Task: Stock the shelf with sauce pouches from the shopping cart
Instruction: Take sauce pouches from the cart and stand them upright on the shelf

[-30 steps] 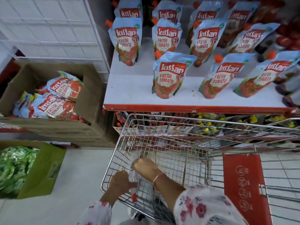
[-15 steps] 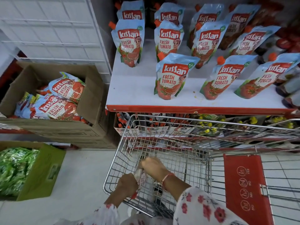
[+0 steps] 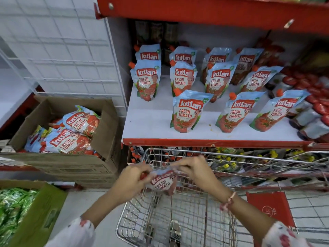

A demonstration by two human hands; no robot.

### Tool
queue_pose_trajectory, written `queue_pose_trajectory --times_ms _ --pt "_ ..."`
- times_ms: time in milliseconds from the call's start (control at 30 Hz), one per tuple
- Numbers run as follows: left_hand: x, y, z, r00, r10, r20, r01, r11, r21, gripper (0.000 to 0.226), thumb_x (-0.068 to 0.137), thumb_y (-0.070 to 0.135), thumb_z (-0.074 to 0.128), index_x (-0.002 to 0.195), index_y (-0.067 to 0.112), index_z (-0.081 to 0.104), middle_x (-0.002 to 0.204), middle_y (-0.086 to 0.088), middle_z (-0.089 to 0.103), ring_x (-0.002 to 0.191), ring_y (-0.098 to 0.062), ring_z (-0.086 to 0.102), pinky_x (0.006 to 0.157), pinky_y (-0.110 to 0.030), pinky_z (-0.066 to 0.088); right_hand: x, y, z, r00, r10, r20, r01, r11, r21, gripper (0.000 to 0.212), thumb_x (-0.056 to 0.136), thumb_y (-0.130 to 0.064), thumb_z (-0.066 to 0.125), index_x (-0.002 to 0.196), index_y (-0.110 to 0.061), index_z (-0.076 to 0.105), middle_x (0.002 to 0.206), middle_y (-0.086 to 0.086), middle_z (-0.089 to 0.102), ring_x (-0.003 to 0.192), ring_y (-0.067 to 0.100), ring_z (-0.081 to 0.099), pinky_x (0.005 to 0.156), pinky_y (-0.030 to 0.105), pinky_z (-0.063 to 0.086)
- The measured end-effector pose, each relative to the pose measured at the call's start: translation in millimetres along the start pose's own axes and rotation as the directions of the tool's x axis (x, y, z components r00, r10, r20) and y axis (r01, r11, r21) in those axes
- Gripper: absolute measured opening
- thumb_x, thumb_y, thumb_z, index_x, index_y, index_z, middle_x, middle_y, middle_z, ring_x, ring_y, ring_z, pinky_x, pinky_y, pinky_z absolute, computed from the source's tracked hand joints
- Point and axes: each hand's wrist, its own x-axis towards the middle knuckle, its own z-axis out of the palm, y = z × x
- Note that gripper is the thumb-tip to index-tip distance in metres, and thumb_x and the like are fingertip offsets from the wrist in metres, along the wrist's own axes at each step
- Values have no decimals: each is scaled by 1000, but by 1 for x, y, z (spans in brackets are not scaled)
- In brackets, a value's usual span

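A Kissan Fresh Tomato sauce pouch (image 3: pixel 162 182) hangs above the wire shopping cart (image 3: pixel 178 220), held at its top corners by both hands. My left hand (image 3: pixel 132 179) grips its left corner by the red cap; my right hand (image 3: pixel 194 169) pinches the right corner. Just beyond, the white shelf (image 3: pixel 151 125) with a red front edge carries several upright pouches of the same kind (image 3: pixel 187 111), in rows. The shelf's front left part is bare. The cart's bottom looks almost empty; its contents are blurred.
A cardboard box (image 3: pixel 99 152) with several more sauce pouches sits on the floor at left. A green carton (image 3: pixel 41 214) of green packets is at bottom left. A red upper shelf (image 3: pixel 213 13) overhangs. The cart's red child-seat flap (image 3: pixel 270 207) is at right. A lower shelf holds bottles.
Both hands have risen out of the cart's basket with the pouch, up to rim height near the shelf's front edge. The view has tilted upward.
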Motion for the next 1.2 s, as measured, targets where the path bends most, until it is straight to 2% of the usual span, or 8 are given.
queue_pose_trajectory --times_ms 100,200,300,367,433,600,833,1200 --pt "12 15 -37 977 28 -211 -72 976 -203 10 85 29 66 83 20 71 80 6 71 76 -8 67 59 -24 57 14 -29 -30 986 -38 -162 53 995 90 16 82 -11 70 95 -16 76 92 -1 77 76 -10 66 68 8 54" --pt "29 28 -71 943 -34 -331 -123 888 -443 17 76 39 71 81 22 73 81 1 75 74 -11 71 60 -23 59 34 -54 -52 950 -74 -305 121 983 139 17 81 -8 69 94 -17 77 81 -11 74 73 -13 64 63 4 49" --pt "52 40 -103 903 -33 -428 -206 841 -500 21 70 45 72 77 25 73 81 0 76 77 -14 73 65 -22 60 58 -74 -67 921 -96 -377 168 972 164 15 83 -11 68 95 -14 76 82 -2 76 76 11 71 68 23 58" --pt "67 45 -122 886 -24 -463 -243 827 -508 16 68 40 74 74 25 74 78 4 77 76 -13 74 66 -19 60 75 -83 -74 890 -114 -442 182 977 114 13 83 -12 70 94 -13 76 75 7 77 65 24 69 59 24 56" --pt "82 47 -136 877 -18 -481 -254 831 -494 11 68 32 76 72 22 74 73 10 77 73 -9 74 62 -13 57 93 -90 -78 871 -124 -475 157 987 31 13 81 -14 72 93 -14 77 70 8 76 59 21 66 54 23 52" --pt "113 39 -152 879 -44 -475 -185 886 -424 12 73 16 77 77 6 71 74 4 75 73 -9 74 58 -13 58 133 -96 -79 889 -111 -444 42 986 -163 12 81 -15 72 92 -12 77 78 10 77 64 16 60 60 18 40" --pt "142 19 -150 879 -109 -464 -70 934 -351 19 76 16 75 84 0 68 88 -14 72 82 -23 71 81 -40 61 166 -93 -66 920 -59 -387 -36 972 -234 13 84 -13 68 95 -10 75 84 12 75 73 22 60 65 19 38" --pt "151 20 -148 897 -155 -413 23 952 -307 23 79 21 73 91 3 65 102 -15 72 91 -27 69 84 -42 59 176 -93 -70 954 -45 -295 -61 939 -340 17 86 -11 66 101 -9 73 95 14 74 90 30 65 82 37 56"
